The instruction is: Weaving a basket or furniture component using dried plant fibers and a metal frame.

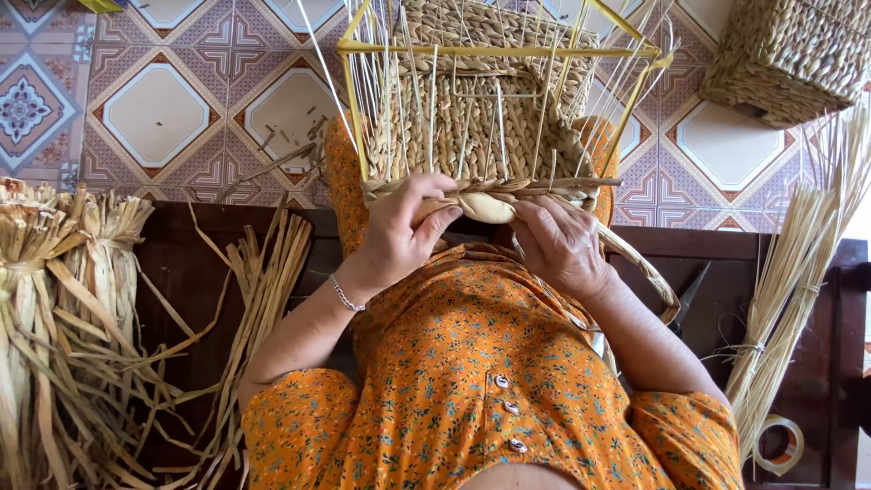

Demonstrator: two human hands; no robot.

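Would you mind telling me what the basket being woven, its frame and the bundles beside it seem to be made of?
The basket looks like braided dried plant fibre, tan and matte, with twisted strands. Its frame seems to be thin metal rod coated glossy yellow, though plastic is possible. The bundle on the left looks like flat dried leaves, pale and papery. The bundle on the right looks like thin straw stalks.

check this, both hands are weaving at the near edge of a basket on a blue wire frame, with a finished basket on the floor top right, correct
Not quite: the wire frame is yellow, not blue, as the head view shows. The rest holds: the left hand and right hand work the basket at its near edge, and a finished basket sits top right.
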